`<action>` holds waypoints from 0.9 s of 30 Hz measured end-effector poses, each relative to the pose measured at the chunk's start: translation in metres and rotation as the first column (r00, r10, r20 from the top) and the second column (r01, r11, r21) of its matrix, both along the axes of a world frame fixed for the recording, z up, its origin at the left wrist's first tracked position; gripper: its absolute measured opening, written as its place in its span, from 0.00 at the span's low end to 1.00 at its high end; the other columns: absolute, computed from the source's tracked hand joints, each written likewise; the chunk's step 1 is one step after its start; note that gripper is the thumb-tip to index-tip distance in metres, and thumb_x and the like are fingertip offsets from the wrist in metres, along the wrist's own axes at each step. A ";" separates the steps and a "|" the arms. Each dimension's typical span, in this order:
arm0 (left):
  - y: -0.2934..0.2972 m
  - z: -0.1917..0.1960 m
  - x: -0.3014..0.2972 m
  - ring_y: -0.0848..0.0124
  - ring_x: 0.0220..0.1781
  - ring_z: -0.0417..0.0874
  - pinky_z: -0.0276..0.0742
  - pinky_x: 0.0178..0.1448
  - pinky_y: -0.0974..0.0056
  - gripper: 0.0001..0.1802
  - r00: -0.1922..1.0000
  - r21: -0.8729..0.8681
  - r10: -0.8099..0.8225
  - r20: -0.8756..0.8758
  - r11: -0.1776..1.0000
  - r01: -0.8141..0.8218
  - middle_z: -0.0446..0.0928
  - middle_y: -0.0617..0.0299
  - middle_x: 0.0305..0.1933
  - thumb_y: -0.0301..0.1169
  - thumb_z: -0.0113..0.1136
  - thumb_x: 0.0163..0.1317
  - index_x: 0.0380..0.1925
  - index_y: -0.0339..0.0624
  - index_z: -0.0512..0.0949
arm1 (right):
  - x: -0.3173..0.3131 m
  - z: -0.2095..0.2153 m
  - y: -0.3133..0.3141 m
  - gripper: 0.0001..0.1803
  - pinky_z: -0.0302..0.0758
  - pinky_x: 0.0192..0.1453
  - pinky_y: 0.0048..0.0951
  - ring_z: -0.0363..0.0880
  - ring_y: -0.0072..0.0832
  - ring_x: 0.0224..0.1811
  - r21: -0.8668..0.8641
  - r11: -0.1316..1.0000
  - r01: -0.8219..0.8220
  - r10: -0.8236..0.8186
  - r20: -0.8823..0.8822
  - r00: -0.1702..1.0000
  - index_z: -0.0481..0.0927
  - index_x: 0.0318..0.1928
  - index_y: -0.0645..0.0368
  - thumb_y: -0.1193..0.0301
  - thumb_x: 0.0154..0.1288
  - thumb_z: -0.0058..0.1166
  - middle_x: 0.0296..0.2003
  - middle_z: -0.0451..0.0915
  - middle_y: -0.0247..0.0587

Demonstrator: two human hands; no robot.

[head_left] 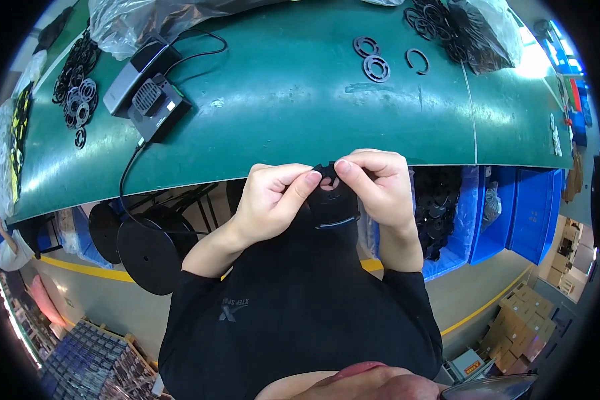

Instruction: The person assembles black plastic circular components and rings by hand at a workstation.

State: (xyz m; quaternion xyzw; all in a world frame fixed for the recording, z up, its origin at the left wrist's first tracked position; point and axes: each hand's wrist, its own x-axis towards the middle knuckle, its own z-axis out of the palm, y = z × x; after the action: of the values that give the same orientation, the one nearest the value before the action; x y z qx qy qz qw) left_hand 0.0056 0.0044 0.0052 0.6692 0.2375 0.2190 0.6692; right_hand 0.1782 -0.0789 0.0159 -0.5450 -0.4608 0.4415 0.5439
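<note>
In front of my chest, by the table's near edge, both hands grip a small black ring-shaped part [326,171]. My left hand [273,200] pinches its left side between thumb and fingers. On the opposite side, my right hand [382,190] pinches it with the thumb on top. Fingers cover much of the part, so its full outline is hidden. Farther back on the green table [280,127] lie two flat black rings [377,68] and an open C-shaped black ring [427,65].
A grey and black device [150,100] with a cable stands at left, beside a heap of black rings [80,107]. Another ring heap [437,27] lies back right near plastic bags. Blue bins [523,213] sit below the table at right; a round black stool seat [147,257] is at left.
</note>
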 end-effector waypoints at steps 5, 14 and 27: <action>-0.007 -0.007 0.012 0.70 0.36 0.82 0.76 0.41 0.70 0.15 0.988 -0.124 -0.100 0.119 0.986 0.115 0.81 0.51 0.38 0.27 0.47 0.66 0.48 0.29 0.74 | 0.022 -0.006 -0.028 0.08 0.73 0.35 0.19 0.78 0.19 0.30 -0.038 0.992 0.122 -0.125 -0.079 0.989 0.81 0.32 0.68 0.75 0.63 0.53 0.27 0.81 0.37; -0.008 -0.020 0.002 0.55 0.45 0.82 0.78 0.51 0.60 0.19 0.969 -0.258 0.037 0.246 0.966 0.028 0.76 0.38 0.47 0.22 0.44 0.64 0.53 0.23 0.66 | 0.183 -0.137 -0.250 0.12 0.71 0.33 0.18 0.75 0.17 0.27 -0.430 0.541 0.723 -0.789 0.039 0.613 0.79 0.32 0.62 0.66 0.67 0.51 0.26 0.79 0.32; -0.005 -0.022 -0.005 0.52 0.44 0.82 0.78 0.49 0.57 0.20 0.949 -0.204 0.122 0.292 0.977 -0.062 0.75 0.36 0.47 0.27 0.44 0.66 0.54 0.23 0.65 | 0.226 -0.334 -0.426 0.18 0.60 0.18 0.19 0.68 0.17 0.19 -0.356 -0.225 0.907 -0.744 0.664 0.076 0.81 0.43 0.58 0.58 0.60 0.57 0.22 0.74 0.30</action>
State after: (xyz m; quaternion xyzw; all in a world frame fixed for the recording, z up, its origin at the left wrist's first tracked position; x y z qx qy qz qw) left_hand 0.0004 -0.0006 -0.0164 0.5480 0.1832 0.3261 0.7482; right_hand 0.4037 -0.5045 -0.3181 -0.9074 0.2051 0.0348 0.3652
